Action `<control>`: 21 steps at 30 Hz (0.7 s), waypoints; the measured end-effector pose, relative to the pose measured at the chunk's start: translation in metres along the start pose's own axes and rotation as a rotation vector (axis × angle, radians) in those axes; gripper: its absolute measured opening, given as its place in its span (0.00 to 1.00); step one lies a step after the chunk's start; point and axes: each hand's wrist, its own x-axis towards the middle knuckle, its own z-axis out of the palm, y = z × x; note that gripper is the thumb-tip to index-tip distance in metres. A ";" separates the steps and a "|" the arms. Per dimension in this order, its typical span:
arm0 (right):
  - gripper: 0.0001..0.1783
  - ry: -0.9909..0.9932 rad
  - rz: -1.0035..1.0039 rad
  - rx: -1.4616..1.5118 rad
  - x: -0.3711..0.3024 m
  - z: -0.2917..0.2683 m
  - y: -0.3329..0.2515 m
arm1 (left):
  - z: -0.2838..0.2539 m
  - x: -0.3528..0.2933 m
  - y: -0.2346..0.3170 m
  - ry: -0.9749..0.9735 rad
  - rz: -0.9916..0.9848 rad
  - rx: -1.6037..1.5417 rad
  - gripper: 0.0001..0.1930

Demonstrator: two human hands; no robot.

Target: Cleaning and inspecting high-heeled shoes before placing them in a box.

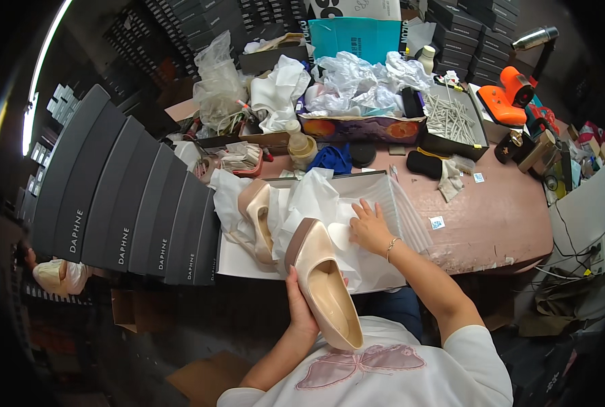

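Observation:
My left hand (301, 303) is wrapped around the side of a beige satin high-heeled shoe (324, 288), held tilted with its toe pointing away from me. The matching shoe (258, 220) lies on white tissue paper (309, 203) in the left part of an open shoebox (240, 266). Over the right part of that box, my right hand (370, 229) reaches down with its fingers spread, touching the tissue beside a white rounded piece (341, 235). Some fingertips of the left hand are hidden behind the shoe.
Dark grey shoeboxes (106, 197) stand stacked at the left. A patterned carton (363, 129) of crumpled paper, a box of white sticks (452, 115), a pump bottle (301, 146) and a black sponge (424, 164) line the back of the pink table (492, 224). An orange device (509, 98) stands far right.

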 end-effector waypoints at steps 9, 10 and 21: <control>0.31 0.189 0.010 -0.013 -0.017 0.006 -0.009 | 0.000 0.008 0.002 -0.028 0.021 -0.059 0.42; 0.32 0.095 0.016 -0.080 -0.009 0.010 -0.013 | 0.003 0.007 0.003 -0.036 0.035 -0.052 0.42; 0.26 0.075 -0.113 -0.199 -0.015 0.022 -0.033 | -0.003 0.004 0.004 -0.055 0.031 -0.078 0.40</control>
